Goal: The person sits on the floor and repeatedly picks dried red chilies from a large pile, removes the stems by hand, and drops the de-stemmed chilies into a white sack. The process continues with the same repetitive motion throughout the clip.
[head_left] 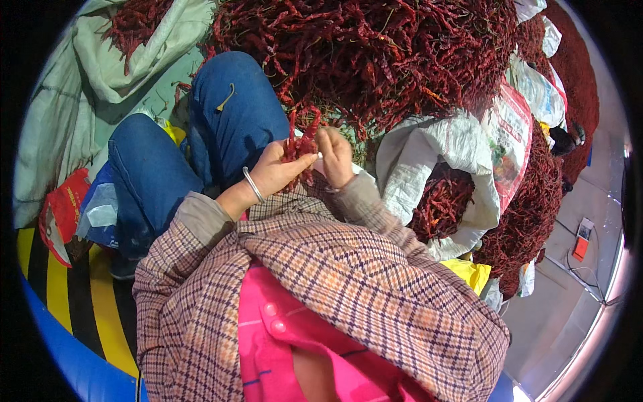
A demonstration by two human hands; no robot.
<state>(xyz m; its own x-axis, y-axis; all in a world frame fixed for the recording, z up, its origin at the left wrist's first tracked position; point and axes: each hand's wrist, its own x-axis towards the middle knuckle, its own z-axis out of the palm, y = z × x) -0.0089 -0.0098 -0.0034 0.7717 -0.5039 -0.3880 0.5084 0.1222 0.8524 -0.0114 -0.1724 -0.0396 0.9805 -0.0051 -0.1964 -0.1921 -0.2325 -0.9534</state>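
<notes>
A small bunch of dried red chillies point(303, 146) is gripped in my left hand point(280, 169), its thumb laid across them and their ends poking out above and below. Close against the bunch on its right is my right hand point(337, 159), fingers curled in a pinch; whatever lies between its fingertips is too small to make out. Just beyond both hands rises a big heap of dried red chillies point(375, 57). To the right of my right forearm, an open white woven sack point(418, 144) has more chillies inside.
A pale cloth sack point(57, 127) with chillies on top stands at the left. A loose stem point(226, 98) lies on my knee. Further right are a printed sack point(507, 144), more chilli heaps point(529, 221) and an orange-and-white device point(582, 241) with a cable on the floor.
</notes>
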